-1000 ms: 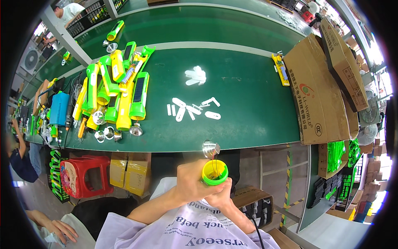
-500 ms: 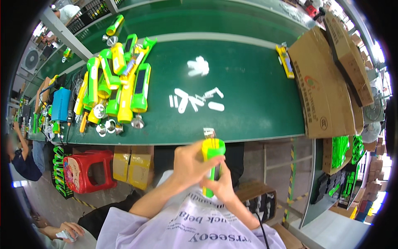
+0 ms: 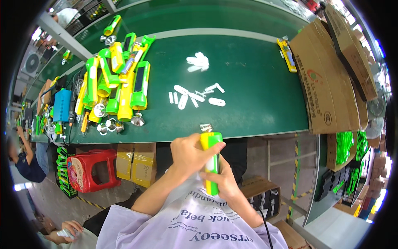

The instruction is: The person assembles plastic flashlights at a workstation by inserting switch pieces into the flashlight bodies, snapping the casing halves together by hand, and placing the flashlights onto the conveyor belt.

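Just off the near edge of the green table, a yellow and green flashlight body is held upright between both my hands. My left hand wraps around its upper part, with the thumb across the front. Lower down, my right hand grips the handle end, its fingers closed on it. A small shiny piece, perhaps a reflector, shows beyond the far end of the flashlight. White oval strips and thin white pieces lie on the table ahead of my hands.
A heap of yellow and green flashlights with loose silver reflectors lies at left on the table. Cardboard boxes stand at right, near a yellow part. A red stool and another person's hand are left.
Both hands and the flashlight have shifted slightly toward the table edge. The flashlight has turned a little, and yellow now shows at its lower end. Both hands keep their grip.
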`<move>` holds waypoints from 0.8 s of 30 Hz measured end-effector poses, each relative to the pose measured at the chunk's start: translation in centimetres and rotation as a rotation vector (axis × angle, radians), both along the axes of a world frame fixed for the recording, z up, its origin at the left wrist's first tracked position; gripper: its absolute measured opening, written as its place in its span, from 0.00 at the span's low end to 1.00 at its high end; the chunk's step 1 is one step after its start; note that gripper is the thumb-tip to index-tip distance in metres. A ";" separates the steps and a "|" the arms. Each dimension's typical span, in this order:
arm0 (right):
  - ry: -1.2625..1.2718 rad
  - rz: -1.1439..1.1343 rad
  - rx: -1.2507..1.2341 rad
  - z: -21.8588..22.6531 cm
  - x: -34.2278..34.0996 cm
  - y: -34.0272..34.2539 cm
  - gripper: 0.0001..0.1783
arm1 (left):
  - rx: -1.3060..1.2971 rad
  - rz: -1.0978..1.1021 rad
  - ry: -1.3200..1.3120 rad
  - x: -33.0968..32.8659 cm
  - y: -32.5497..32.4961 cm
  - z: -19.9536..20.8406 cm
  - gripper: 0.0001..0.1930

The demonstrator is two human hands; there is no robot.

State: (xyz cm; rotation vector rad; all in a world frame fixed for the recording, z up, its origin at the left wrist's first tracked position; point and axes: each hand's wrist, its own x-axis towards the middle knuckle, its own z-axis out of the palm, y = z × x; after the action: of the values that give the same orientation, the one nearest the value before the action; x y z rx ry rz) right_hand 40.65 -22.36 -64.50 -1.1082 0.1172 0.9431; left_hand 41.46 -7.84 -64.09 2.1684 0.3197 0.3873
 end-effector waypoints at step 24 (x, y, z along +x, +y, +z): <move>-0.019 -0.072 0.022 -1.2 -0.1 0.1 0.11 | -0.769 -0.355 0.098 -2.8 0.6 -2.1 0.21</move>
State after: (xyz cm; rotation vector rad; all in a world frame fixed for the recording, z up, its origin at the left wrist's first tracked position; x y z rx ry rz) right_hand 40.52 -22.27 -65.71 -1.0857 0.1295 0.8674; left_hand 38.64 -7.28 -66.19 1.4438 0.1010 -0.0516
